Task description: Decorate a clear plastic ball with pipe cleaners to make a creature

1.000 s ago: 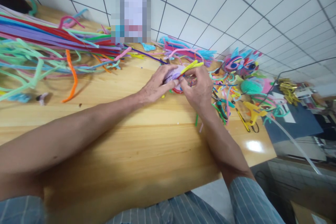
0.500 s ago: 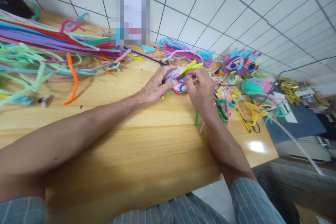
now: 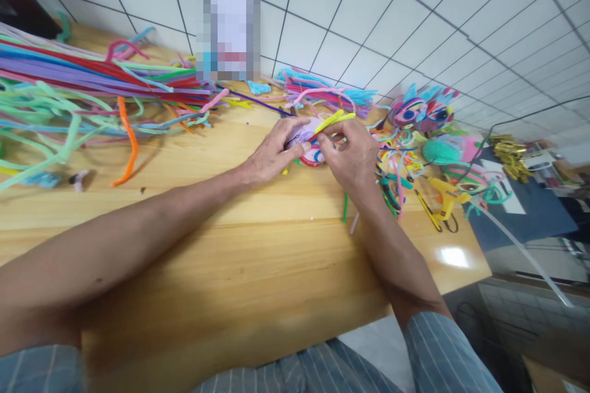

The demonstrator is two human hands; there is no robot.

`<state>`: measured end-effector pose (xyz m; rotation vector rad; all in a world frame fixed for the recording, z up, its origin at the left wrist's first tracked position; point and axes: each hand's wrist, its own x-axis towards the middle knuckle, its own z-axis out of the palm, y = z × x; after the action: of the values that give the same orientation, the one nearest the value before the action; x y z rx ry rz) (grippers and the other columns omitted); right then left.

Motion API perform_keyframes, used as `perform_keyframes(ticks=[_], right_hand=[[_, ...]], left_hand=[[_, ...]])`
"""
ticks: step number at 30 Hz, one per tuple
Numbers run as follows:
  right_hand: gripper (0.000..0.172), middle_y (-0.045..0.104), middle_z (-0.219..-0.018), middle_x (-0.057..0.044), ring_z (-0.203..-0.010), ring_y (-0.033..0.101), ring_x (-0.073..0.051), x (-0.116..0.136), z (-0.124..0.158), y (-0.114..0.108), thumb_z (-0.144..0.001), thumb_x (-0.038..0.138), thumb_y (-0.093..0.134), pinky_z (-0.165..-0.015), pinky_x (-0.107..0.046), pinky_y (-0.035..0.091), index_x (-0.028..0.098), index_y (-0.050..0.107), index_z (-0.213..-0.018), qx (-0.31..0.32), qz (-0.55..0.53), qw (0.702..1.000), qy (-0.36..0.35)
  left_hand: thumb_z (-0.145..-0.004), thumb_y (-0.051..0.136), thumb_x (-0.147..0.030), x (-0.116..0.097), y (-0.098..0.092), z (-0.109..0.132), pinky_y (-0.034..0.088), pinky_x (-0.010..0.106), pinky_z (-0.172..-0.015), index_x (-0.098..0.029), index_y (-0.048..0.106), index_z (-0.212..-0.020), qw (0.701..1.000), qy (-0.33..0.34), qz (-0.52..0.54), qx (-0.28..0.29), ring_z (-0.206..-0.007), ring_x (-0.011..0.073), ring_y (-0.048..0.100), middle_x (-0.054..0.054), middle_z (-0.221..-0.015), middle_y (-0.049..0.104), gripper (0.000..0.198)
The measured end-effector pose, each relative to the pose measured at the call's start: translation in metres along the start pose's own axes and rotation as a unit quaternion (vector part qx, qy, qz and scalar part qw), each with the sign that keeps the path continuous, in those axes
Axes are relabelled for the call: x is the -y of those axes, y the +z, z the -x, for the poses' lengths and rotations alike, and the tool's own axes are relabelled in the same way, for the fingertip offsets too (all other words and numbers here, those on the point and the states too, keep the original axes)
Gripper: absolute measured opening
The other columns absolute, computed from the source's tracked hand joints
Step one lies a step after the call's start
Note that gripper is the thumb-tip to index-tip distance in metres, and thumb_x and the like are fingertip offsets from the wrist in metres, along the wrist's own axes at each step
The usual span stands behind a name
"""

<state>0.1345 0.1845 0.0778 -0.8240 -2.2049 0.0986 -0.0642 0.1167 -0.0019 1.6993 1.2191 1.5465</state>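
right hand (image 3: 353, 152) edged inward since earlier; its pinch unclear. left hand (image 3: 271, 152) clamped on lilac piece (image 3: 302, 127) — slackening there could let yellow strips (image 3: 332, 119) skew.

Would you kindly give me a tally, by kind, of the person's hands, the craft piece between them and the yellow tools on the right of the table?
Hands: 2 (left hand, right hand)
Craft piece: 1
Glue gun: 1
Cutter, by its look: 1
Total: 5
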Motion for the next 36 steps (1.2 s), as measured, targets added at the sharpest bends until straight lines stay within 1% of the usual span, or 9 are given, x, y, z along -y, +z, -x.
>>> perform_keyframes(ticks=[6,11,13,17,20,23,27,33,36], right_hand=[[0.005,0.08,-0.094,-0.002,-0.082,0.072,-0.022,-0.001,-0.0001,-0.0003,-0.096,0.026,0.073,-0.08,-0.039,0.06,0.028,0.071,-0.091,0.005,0.002,1.0,0.003],[0.005,0.079,-0.093,-0.003,-0.083,0.072,-0.023,-0.0018,0.0013,0.001,-0.096,0.027,0.073,-0.082,-0.04,0.059,0.028,0.071,-0.092,-0.002,-0.002,1.0,-0.002],[0.005,0.079,-0.093,-0.003,-0.083,0.072,-0.023,-0.0019,0.0014,0.0017,-0.096,0.028,0.074,-0.082,-0.04,0.059,0.028,0.071,-0.092,-0.004,-0.003,1.0,-0.007],[0.007,0.08,-0.097,-0.003,-0.086,0.072,-0.024,-0.0008,0.0011,0.0024,-0.098,0.029,0.074,-0.085,-0.04,0.06,0.028,0.07,-0.093,0.009,-0.002,1.0,-0.003],[0.007,0.079,-0.097,-0.004,-0.089,0.073,-0.024,0.0009,0.0012,0.001,-0.1,0.026,0.072,-0.087,-0.04,0.06,0.028,0.07,-0.093,0.019,-0.003,1.0,-0.013],[0.01,0.079,-0.096,-0.003,-0.091,0.073,-0.024,0.0011,0.0011,-0.0024,-0.102,0.021,0.068,-0.088,-0.039,0.059,0.028,0.07,-0.095,0.03,-0.013,0.999,-0.034],[0.014,0.081,-0.099,-0.005,-0.091,0.075,-0.023,-0.0027,-0.0001,-0.0058,-0.104,0.02,0.062,-0.086,-0.038,0.06,0.027,0.073,-0.098,0.037,-0.028,0.998,-0.039],[0.017,0.083,-0.101,-0.005,-0.09,0.075,-0.023,-0.0076,0.0007,-0.0033,-0.104,0.021,0.06,-0.083,-0.037,0.061,0.028,0.075,-0.1,0.04,-0.035,0.998,-0.021],[0.017,0.084,-0.104,-0.006,-0.093,0.075,-0.024,-0.0085,0.0022,-0.0013,-0.104,0.021,0.061,-0.083,-0.038,0.061,0.028,0.076,-0.1,0.03,-0.035,0.998,-0.03]], left_hand=[[-0.108,0.07,-0.058,0.0,-0.0014,0.0003,0.047,0.054,-0.137,-0.031,0.061,-0.159,1.0,0.003,0.007,0.006,-0.155,0.032,0.06,0.012,-0.164,0.066,0.059],[-0.113,0.059,-0.062,-0.0007,-0.0026,0.0018,0.045,0.055,-0.139,-0.031,0.061,-0.158,1.0,-0.008,0.028,0.005,-0.159,0.0326,0.059,0.011,-0.166,0.065,0.055],[-0.112,0.059,-0.064,-0.0014,-0.0021,0.0023,0.047,0.056,-0.138,-0.031,0.062,-0.157,0.999,-0.008,0.033,0.0,-0.158,0.0333,0.06,0.011,-0.165,0.066,0.055],[-0.106,0.072,-0.069,-0.0022,0.0009,0.0011,0.056,0.056,-0.129,-0.031,0.063,-0.153,0.999,-0.024,0.042,-0.013,-0.148,0.0337,0.066,0.013,-0.157,0.069,0.061],[-0.101,0.078,-0.07,-0.0003,0.003,-0.0017,0.06,0.055,-0.124,-0.03,0.063,-0.147,0.997,-0.044,0.054,-0.021,-0.14,0.032,0.069,0.011,-0.146,0.073,0.062],[-0.102,0.076,-0.068,0.0037,0.0037,-0.0045,0.063,0.053,-0.117,-0.029,0.063,-0.141,0.996,-0.053,0.059,-0.029,-0.129,0.0289,0.072,0.008,-0.137,0.074,0.057],[-0.104,0.076,-0.064,0.0068,0.0032,-0.0052,0.065,0.046,-0.109,-0.029,0.061,-0.141,0.996,-0.05,0.064,-0.026,-0.12,0.0254,0.073,0.007,-0.135,0.072,0.053],[-0.104,0.075,-0.068,0.0037,0.0016,-0.0029,0.066,0.041,-0.101,-0.028,0.059,-0.143,0.995,-0.058,0.076,-0.02,-0.113,0.0236,0.074,0.006,-0.131,0.075,0.057],[-0.105,0.074,-0.07,0.0026,-0.0008,-0.0032,0.066,0.042,-0.104,-0.028,0.06,-0.144,0.995,-0.064,0.07,-0.013,-0.116,0.0247,0.075,0.008,-0.135,0.076,0.059]])
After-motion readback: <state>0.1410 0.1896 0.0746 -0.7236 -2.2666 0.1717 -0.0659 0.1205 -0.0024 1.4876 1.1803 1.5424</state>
